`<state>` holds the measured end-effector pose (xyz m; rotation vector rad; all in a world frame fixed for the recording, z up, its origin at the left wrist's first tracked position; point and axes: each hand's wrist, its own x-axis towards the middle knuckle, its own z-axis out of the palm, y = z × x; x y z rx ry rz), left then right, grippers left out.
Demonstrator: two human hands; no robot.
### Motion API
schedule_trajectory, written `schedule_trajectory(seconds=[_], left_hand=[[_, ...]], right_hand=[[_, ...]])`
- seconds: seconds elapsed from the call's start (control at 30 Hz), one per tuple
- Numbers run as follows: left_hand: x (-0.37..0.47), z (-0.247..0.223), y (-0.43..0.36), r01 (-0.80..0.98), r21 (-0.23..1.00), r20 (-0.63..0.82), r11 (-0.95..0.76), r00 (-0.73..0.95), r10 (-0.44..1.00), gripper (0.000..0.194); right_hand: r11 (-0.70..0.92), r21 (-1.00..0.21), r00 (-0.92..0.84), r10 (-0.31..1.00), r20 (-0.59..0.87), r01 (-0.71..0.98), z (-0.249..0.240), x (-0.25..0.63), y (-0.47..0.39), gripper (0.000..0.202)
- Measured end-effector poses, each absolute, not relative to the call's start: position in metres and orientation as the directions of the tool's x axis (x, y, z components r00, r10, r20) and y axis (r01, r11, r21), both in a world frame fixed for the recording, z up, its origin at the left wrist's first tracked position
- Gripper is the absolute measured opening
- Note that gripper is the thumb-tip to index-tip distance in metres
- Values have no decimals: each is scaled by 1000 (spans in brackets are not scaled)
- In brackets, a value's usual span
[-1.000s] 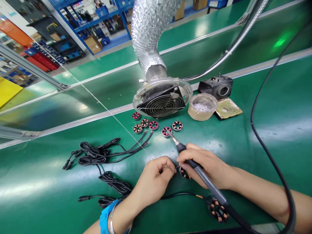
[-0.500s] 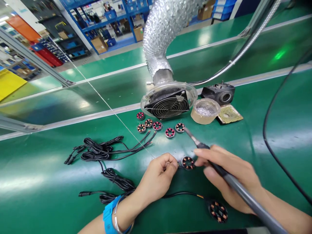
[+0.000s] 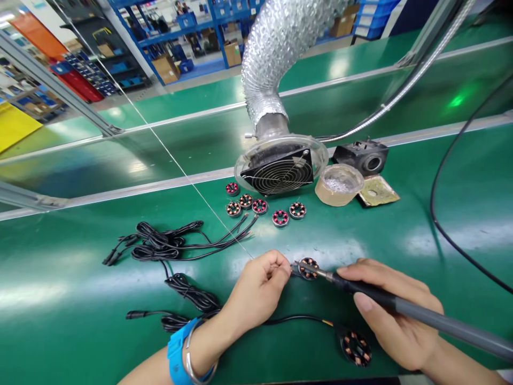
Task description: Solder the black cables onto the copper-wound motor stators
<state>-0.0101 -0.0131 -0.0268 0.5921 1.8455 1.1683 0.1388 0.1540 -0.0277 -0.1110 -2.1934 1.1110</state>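
Note:
My left hand (image 3: 258, 286) is closed in a pinch on a thin solder wire (image 3: 170, 154), which runs down from the upper left. A soldering iron (image 3: 372, 297) is gripped in my right hand (image 3: 409, 315). Its metal tip crosses over a small round motor stator (image 3: 306, 276) with copper coils and reaches close to my left fingertips. Whether the tip touches the stator or a lead is too small to tell. Lower right lies a second copper-coil stator (image 3: 356, 348), joined to a black cable (image 3: 296, 317) that passes behind my left wrist.
Several stators (image 3: 259, 207) with red or copper coils sit below a fume extractor (image 3: 282, 171). Coiled black cables (image 3: 158, 243) lie to the left. A round tub (image 3: 340, 184), a yellowish sponge pad (image 3: 379, 191) and a black iron holder (image 3: 363, 156) stand at the back right.
My right hand has brought the soldering iron down, so its tip moved from the back stators to the one beside my left fingertips. My left hand keeps its pinch.

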Motion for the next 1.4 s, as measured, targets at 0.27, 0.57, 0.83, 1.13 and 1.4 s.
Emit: schedule_trajectory(seconds=[0.27, 0.57, 0.83, 1.13, 1.4], left_hand=[[-8, -28, -15, -53, 896, -395, 441, -550, 736, 19], [-12, -31, -21, -219, 891, -452, 397, -503, 737, 14], [-5, -19, -21, 89, 908, -262, 410, -643, 720, 29], [0, -19, -25, 314, 850, -189, 423, -568, 801, 59], [-5, -16, -17, 289, 860, -230, 420, -515, 825, 16]], right_hand=[[600, -762, -765, 366, 531, -242, -24, 139, 155, 25], [608, -771, -801, 359, 479, -189, -22, 127, 159, 32], [649, -709, -852, 177, 493, -276, -30, 84, 145, 22], [515, -829, -887, 252, 388, -216, -36, 77, 130, 22], [609, -730, -895, 70, 441, -312, -31, 79, 157, 19]])
